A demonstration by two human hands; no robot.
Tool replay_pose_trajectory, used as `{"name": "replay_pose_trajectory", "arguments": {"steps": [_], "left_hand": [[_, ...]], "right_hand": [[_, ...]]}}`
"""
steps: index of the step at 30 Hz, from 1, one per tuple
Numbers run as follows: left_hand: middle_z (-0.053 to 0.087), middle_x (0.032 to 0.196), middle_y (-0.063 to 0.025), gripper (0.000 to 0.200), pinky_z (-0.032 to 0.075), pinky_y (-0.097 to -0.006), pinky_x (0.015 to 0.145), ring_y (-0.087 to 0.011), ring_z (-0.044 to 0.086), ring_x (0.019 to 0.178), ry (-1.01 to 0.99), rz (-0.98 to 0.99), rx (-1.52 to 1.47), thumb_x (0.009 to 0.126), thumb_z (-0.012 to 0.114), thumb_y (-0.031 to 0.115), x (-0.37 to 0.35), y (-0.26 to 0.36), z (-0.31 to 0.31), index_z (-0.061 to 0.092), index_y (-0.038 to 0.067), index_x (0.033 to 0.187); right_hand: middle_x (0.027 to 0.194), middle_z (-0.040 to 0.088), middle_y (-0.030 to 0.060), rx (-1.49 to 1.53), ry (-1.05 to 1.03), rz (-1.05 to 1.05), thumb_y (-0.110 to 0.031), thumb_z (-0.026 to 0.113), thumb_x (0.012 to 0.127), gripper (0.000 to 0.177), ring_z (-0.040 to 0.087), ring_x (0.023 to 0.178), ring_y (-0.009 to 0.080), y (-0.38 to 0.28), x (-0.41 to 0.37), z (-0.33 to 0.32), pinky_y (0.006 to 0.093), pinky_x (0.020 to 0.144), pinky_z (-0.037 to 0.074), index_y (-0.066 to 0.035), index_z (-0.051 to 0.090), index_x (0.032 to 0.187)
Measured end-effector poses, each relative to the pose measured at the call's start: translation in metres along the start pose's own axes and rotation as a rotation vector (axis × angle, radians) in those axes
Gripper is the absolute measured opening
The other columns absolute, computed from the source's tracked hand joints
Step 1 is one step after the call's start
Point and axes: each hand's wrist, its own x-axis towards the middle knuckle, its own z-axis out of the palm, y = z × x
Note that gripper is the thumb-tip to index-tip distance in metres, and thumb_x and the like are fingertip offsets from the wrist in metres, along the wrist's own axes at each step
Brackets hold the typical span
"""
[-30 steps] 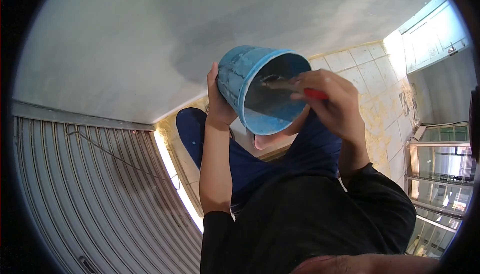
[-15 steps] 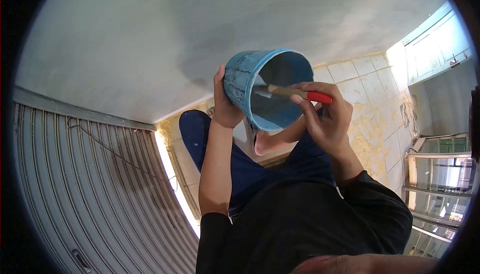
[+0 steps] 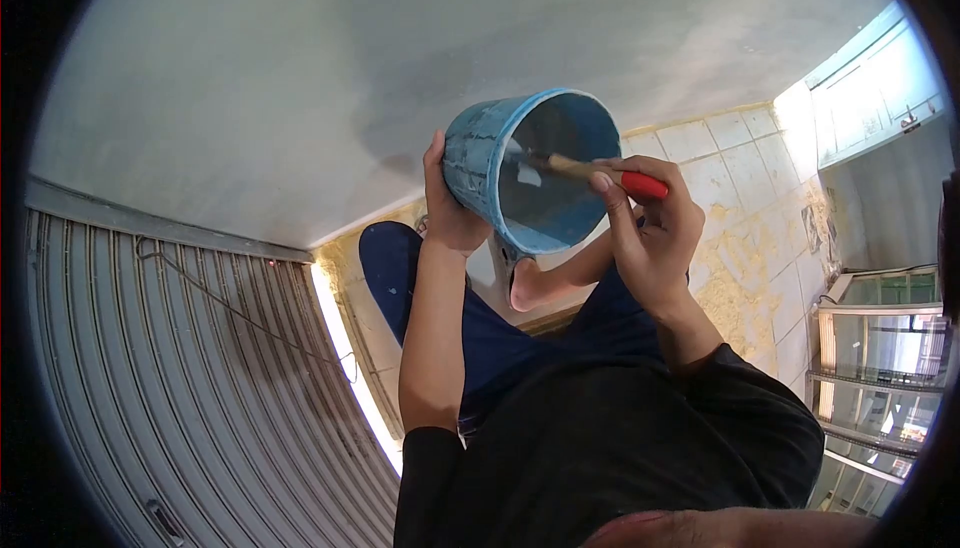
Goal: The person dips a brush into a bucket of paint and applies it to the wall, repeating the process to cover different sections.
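My left hand (image 3: 455, 216) is closed against the side and base of a blue bucket (image 3: 478, 153), which is tipped so its mouth faces right and toward me. Smears of grey mark the bucket's outside, and its inside is coated grey. In my right hand (image 3: 655, 238) is a putty knife (image 3: 585, 168) with a wooden handle and red end, gripped between thumb and fingers. Its metal blade reaches inside the bucket, near the left inner wall, where a pale patch shows.
A grey plastered wall (image 3: 250, 78) rises in front of me. On the left is a ribbed metal shutter (image 3: 190, 378). Tiled floor (image 3: 730, 173) with yellowish stains runs right, toward a pale blue door (image 3: 870, 98) and a glass-fronted cabinet (image 3: 880, 348). My bent knees are below the bucket.
The bucket has shifted slightly up and left and turned a little. My right hand has tilted the putty knife, its red end now lower relative to the bucket.
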Motion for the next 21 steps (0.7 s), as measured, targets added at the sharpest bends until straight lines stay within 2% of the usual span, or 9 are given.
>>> {"name": "replay_pose_trajectory", "arguments": {"steps": [2,5,12,17,21], "left_hand": [[0.07,0.124,-0.0067,0.064,0.051,-0.0448,0.102,-0.0246,0.065,0.117,0.025,-0.001,-0.045,0.097,0.051,0.067,0.001,-0.001,-0.006,0.067,0.012,0.127],[0.07,0.123,-0.0061,0.063,0.051,-0.0447,0.102,-0.0245,0.065,0.116,-0.019,-0.013,-0.047,0.097,0.051,0.066,-0.002,-0.001,0.002,0.067,0.012,0.126],[0.071,0.121,-0.0048,0.061,0.051,-0.0451,0.101,-0.0246,0.066,0.113,0.073,-0.038,-0.083,0.097,0.052,0.066,0.003,-0.003,0.005,0.068,0.013,0.125],[0.071,0.118,-0.0037,0.059,0.051,-0.0447,0.1,-0.0233,0.066,0.112,0.077,-0.008,-0.06,0.096,0.054,0.065,0.001,-0.002,0.008,0.068,0.014,0.123],[0.071,0.118,-0.0029,0.059,0.051,-0.0446,0.099,-0.0226,0.067,0.111,0.11,-0.006,-0.059,0.095,0.055,0.066,0.001,-0.002,0.008,0.068,0.015,0.123]], "right_hand": [[0.098,0.075,0.0138,0.136,-0.008,0.195,0.001,0.074,0.093,0.021,0.074,0.089,0.015,-0.001,-0.002,0.0,0.0269,0.081,0.059,0.004,0.063,0.111],[0.099,0.075,0.0125,0.225,0.028,0.315,-0.001,0.074,0.094,0.021,0.074,0.09,0.015,0.004,0.002,0.0,0.0272,0.084,0.06,0.004,0.063,0.111],[0.096,0.074,0.0114,0.232,0.037,0.354,-0.003,0.075,0.095,0.022,0.073,0.09,0.0141,0.004,0.002,0.0,0.0256,0.081,0.059,0.004,0.063,0.111],[0.092,0.074,0.0105,0.248,0.152,0.353,-0.004,0.076,0.094,0.022,0.073,0.085,0.0138,0.008,0.005,-0.001,0.0239,0.077,0.058,0.004,0.064,0.11],[0.092,0.073,0.0113,0.272,0.093,0.405,-0.003,0.076,0.094,0.022,0.073,0.082,0.0145,0.01,0.007,-0.006,0.0258,0.075,0.06,0.004,0.063,0.11]]}}
